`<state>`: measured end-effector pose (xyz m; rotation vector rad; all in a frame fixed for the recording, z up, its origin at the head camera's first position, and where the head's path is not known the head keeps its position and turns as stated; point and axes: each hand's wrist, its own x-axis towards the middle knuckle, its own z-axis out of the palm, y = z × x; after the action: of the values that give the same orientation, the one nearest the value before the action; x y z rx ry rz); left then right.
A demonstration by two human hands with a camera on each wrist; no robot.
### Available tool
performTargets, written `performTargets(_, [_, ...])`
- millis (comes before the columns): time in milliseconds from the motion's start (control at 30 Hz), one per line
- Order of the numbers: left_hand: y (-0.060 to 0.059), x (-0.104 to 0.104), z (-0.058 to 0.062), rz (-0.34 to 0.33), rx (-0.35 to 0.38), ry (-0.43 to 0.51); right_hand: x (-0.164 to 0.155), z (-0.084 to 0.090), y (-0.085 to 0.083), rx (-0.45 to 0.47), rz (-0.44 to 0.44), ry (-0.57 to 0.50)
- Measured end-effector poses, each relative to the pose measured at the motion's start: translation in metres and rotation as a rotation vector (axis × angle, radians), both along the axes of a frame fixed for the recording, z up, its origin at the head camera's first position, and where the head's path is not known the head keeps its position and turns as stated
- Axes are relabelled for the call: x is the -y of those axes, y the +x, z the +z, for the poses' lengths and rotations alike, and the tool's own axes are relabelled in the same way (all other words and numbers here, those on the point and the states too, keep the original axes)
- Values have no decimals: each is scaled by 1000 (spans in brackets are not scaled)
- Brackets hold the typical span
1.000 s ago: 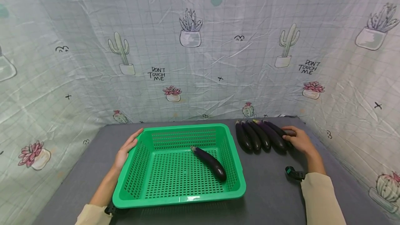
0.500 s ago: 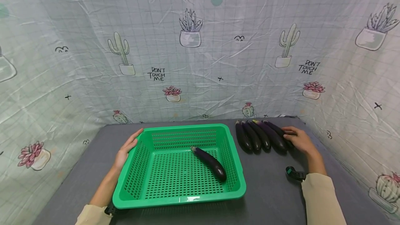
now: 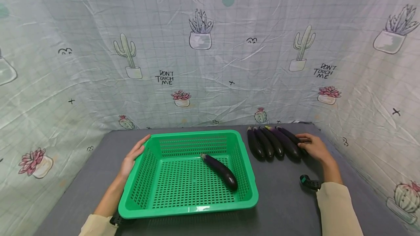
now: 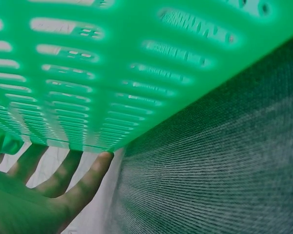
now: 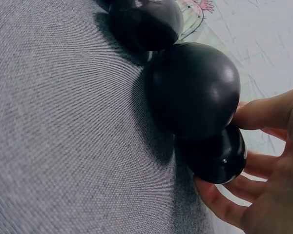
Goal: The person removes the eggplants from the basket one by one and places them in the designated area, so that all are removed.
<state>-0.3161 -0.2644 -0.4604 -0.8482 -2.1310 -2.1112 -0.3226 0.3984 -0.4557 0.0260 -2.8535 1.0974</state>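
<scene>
At the left of the grey table (image 3: 282, 199), the left hand (image 3: 131, 157) lies with straight fingers flat against the outer left wall of the green basket (image 3: 147, 166), near its far-left corner; the left wrist view shows the fingers (image 4: 83, 183) extended along the slotted plastic and curled round nothing. The basket sits towards the table's front-left, and a single eggplant in the basket (image 3: 220, 170) lies slantwise on its floor, its rounded end near the right wall. Right of the basket, towards the far-right corner of the table, a row of eggplants (image 3: 270, 145) lies side by side, touching one another. The right hand (image 3: 314, 148) is at the right end of that row, its fingers curling round the outermost eggplant (image 3: 292, 137); the right wrist view shows fingertips (image 5: 256, 114) against that dark skin with the thumb side below, so the hold looks like a loose wrap, not yet a firm clasp. The risks here follow from that: the skins are glossy and the fruit is long, so a hold taken near one end could let it pivot or slip. Because the row is packed tight, pulling the outer one sideways may roll its neighbours towards the basket. The left hand only presses the basket wall, so a hard knock could slide it. A small black clip (image 3: 308, 182) lies near the right sleeve (image 3: 338, 210) and could be swept by it.
</scene>
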Motion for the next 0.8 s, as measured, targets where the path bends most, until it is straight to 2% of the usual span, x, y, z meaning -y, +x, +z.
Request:
performTargets(133, [0,0,0,29,-17,-22,1,1,1,4,11,3])
performTargets(333, [-2,0,1,-78,44,84,1,2,3,10,15,-11])
performTargets(367, [-2,0,2,-79,46,83,0,2,3,13,14,-16])
performTargets(500, [-2,0,2,3,15,2,-1,2,3,21,8,-24])
performTargets(667, [-1,-1,1,13,15,-16,-3,1,1,14,16,-3])
performTargets(800, [-1,-1,1,64,-14,-69,-4,2,0,14,22,5])
